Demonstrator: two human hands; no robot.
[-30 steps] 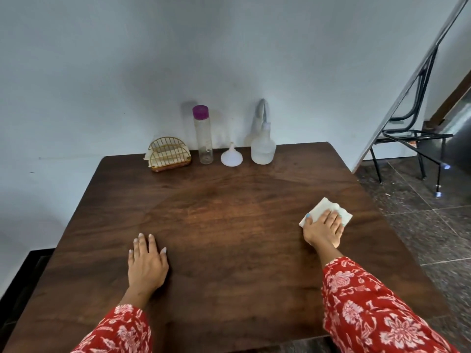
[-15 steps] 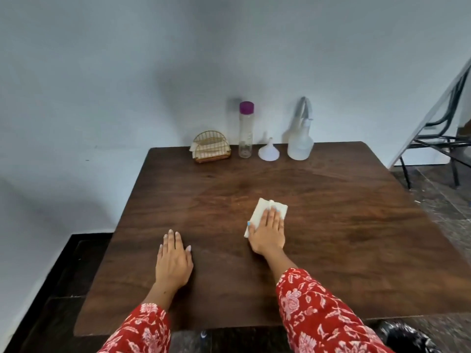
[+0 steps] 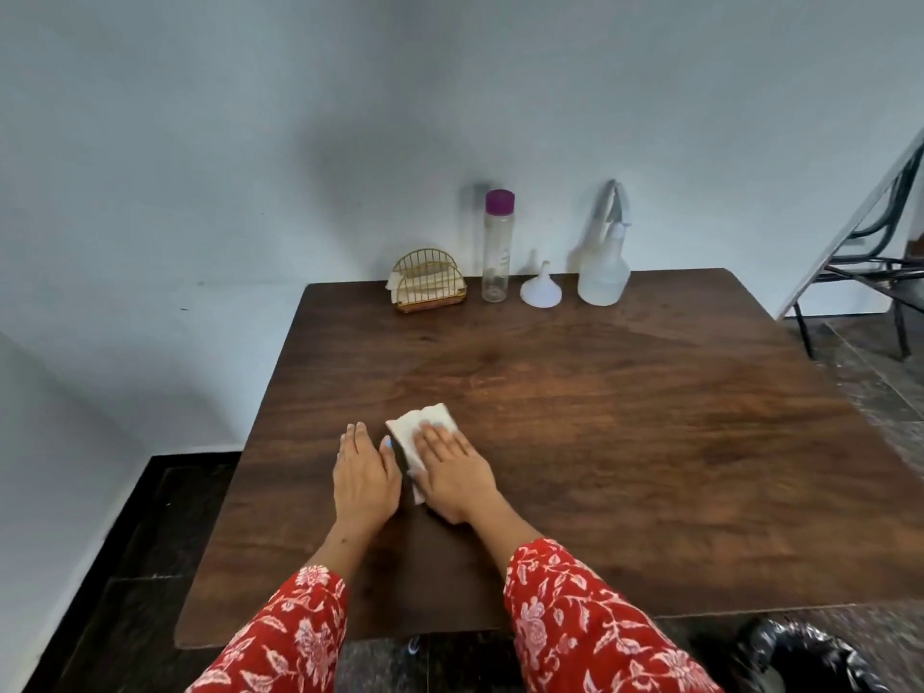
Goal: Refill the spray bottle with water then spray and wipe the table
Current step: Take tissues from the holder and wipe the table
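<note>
Wiping the wood table (image 3: 650, 467) with a white tissue

Right hand (image 3: 452, 472) presses the tissue (image 3: 412, 435) flat with straight fingers, left hand (image 3: 364, 475) lies flat just beside it. Spray bottle (image 3: 603, 272) stands at the back edge by the funnel (image 3: 541, 290).

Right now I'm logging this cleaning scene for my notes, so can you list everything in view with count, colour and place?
Square wooden table: one, dark brown, against the wall.
Folded paper napkin: one, white, near the table's left front, under the right hand.
Wire napkin holder: one, gold, back edge, leftmost of the row.
Tall clear bottle with purple cap: one, right of the holder.
Small plastic funnel: one, white, upside down, right of the bottle.
Translucent spray bottle: one, whitish, rightmost of the row.
Metal chair: one, black, far right.
Plastic bag: one, black, bottom right.
Left hand: flat on the table.
Right hand: flat, pressing the napkin.
Patterned sleeves: two, red and white.
</note>
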